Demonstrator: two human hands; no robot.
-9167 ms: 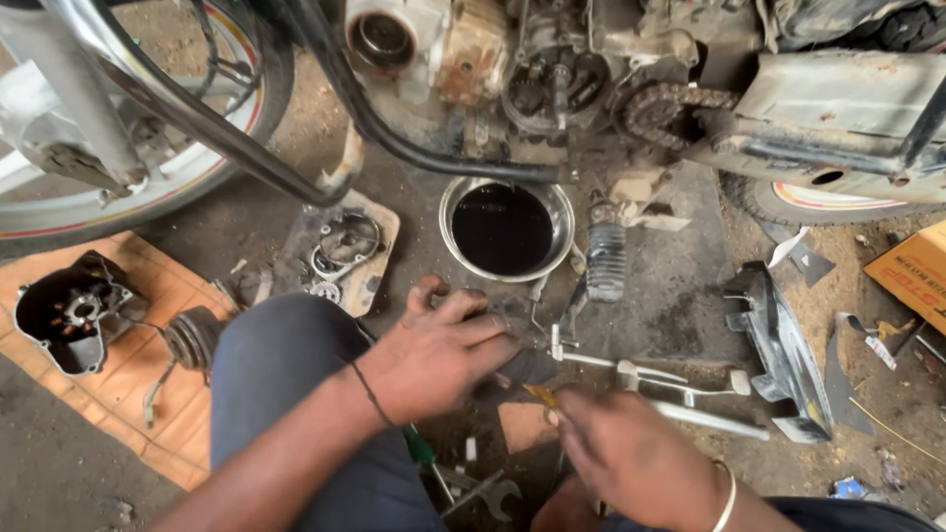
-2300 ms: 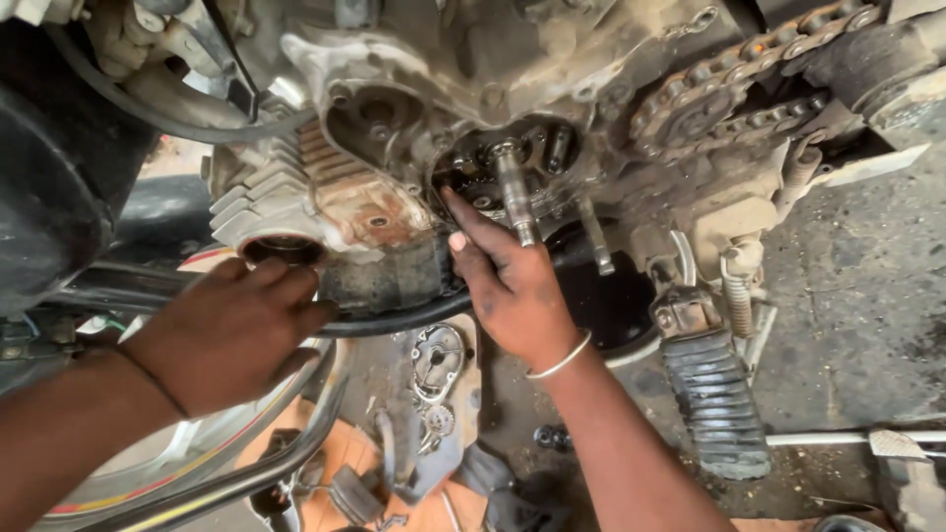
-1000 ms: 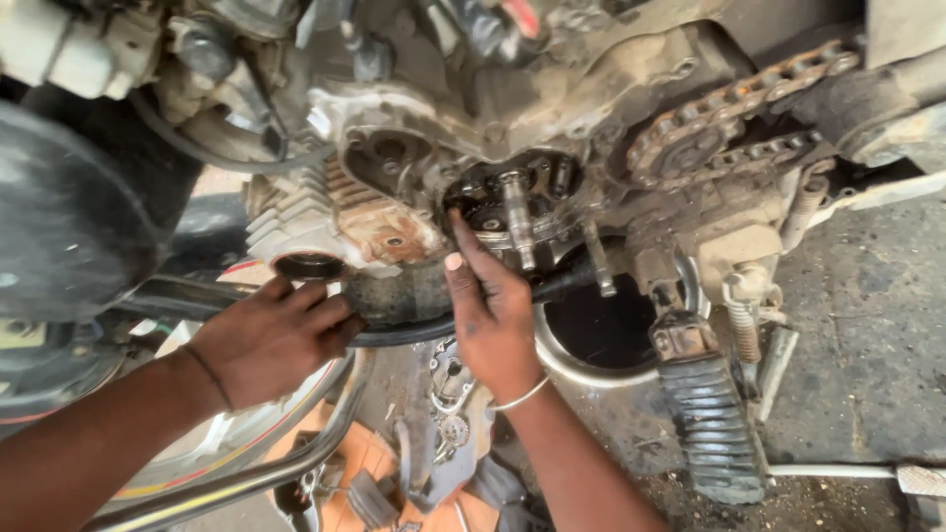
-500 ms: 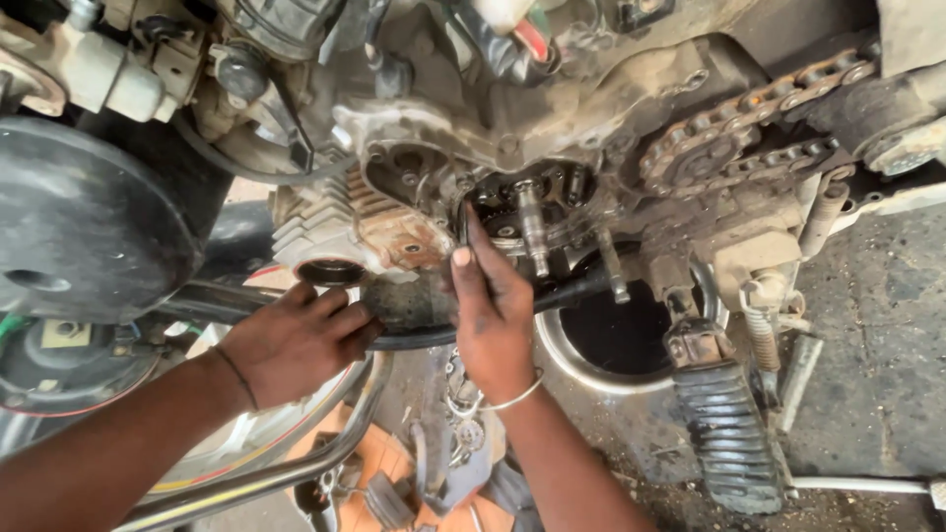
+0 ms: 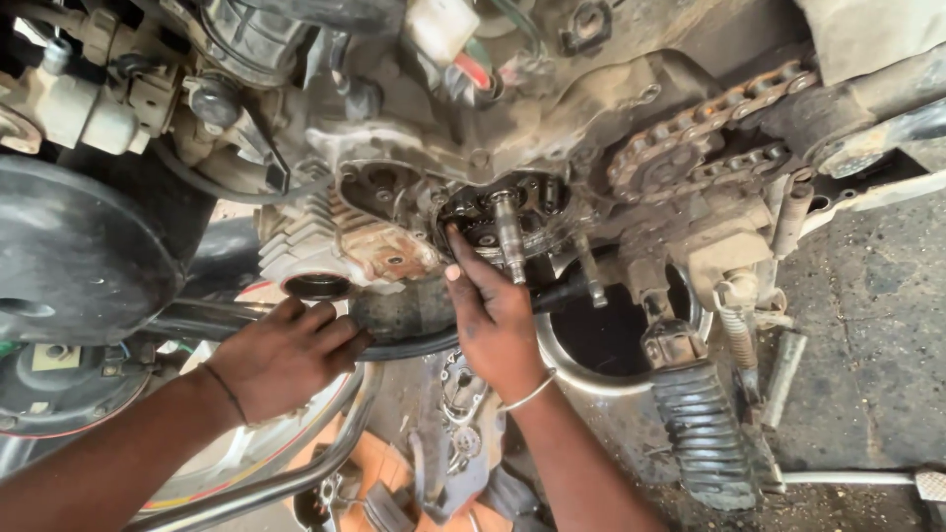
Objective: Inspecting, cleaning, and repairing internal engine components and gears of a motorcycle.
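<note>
Up under the motorcycle engine (image 5: 473,148), the right hand (image 5: 493,315) reaches with fingers extended into the open gear cavity (image 5: 498,212), apparently gripping a dark tool; the left hand (image 5: 286,350) curls loosely against the black frame tube (image 5: 404,340)

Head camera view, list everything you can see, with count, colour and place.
Engine: one, grimy grey, opened side, top centre.
Shaft: one, metal, sticking out of the open engine.
Drive chain: one, rusty brown, upper right.
Oil pan: one, steel, holding dark oil, under the engine.
Footpeg: one, black ribbed rubber, lower right.
Frame tube: one, chrome, lower left.
Engine cover: one, grey, on the ground below centre.
Left hand: resting on the dark tube under the engine.
Right hand: fingers reaching into the open engine beside the shaft.
</note>
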